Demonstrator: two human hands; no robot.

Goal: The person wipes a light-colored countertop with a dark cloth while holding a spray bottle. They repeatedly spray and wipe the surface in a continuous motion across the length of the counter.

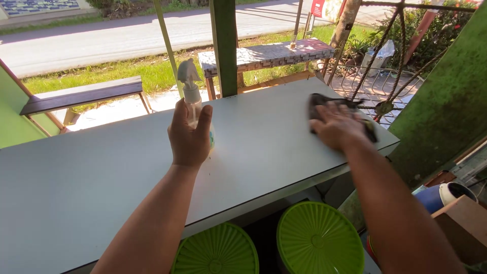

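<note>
My left hand [188,136] is wrapped around a clear spray bottle [189,89] with a white trigger head, held upright just over the white tabletop [101,167]. The bottle's lower part is hidden behind my fingers. My right hand [337,124] lies flat on a dark cloth [319,101], pressing it onto the tabletop near the right end. The cloth pokes out beyond my fingers toward the far edge and to the right.
Two green ribbed lids [317,238] sit below the table's near edge. A green post [223,45] rises behind the table, a green wall [446,101] stands at right. Beyond are a wooden bench [83,94], a tiled bench [269,53], grass and a road.
</note>
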